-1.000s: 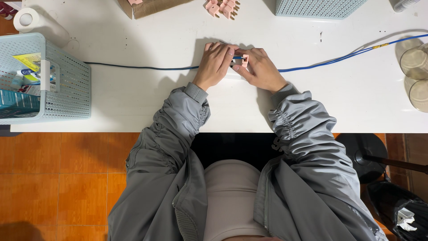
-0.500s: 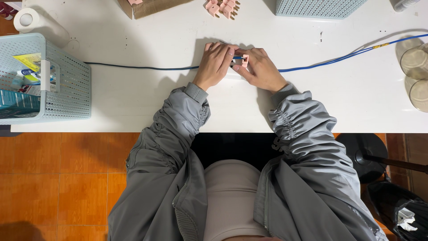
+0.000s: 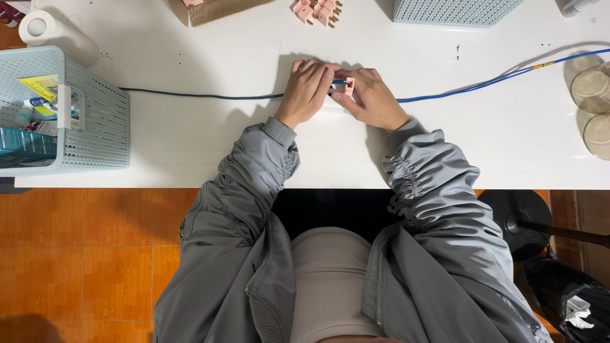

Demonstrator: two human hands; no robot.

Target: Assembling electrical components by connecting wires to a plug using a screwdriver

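Looking down from the head camera, the person sits close to the white desk with both arms reaching to the middle of it. The left hand and the right hand meet there, and between them sits a small pink plug. The fingers of both hands are curled in tight and pinch the plug from either side, likely so it does not slip. A blue cable runs from the plug toward the desk's far right corner, and a darker cable runs off the other way toward the left edge, so both lie flat and out of the way. More pink plugs lie in a little pile at the far edge, easy to reach. A pale blue basket full of small things stands at the left edge. A roll of white tape sits in the far left corner. Two clear cups stand at the right edge.
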